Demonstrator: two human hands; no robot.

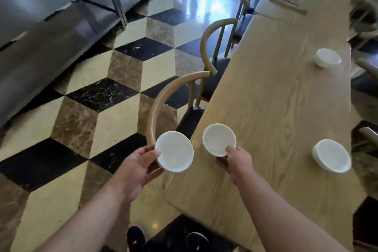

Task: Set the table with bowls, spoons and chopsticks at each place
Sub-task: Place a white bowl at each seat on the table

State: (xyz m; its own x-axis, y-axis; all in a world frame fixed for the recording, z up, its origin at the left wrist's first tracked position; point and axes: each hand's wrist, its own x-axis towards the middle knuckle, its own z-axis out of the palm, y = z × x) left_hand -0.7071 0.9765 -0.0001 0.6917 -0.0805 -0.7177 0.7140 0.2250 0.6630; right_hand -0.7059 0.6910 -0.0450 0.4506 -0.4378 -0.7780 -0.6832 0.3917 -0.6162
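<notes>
My left hand (135, 166) holds a white bowl (174, 151) by its rim, out over the floor just left of the long wooden table (272, 98). My right hand (235, 160) grips a second white bowl (219, 139) above the table's near left edge. Two more white bowls stand along the table's right side, one near (331, 155) and one farther (327, 57). A bundle of chopsticks with something greenish-grey (287, 2) lies far up the table, blurred.
Wooden chairs (163, 96) with dark seats are tucked along the table's left side, and more chairs (366, 67) line the right. A steel counter (51, 6) runs along the left over a chequered tile floor. My dark shoes (136, 238) show at the bottom.
</notes>
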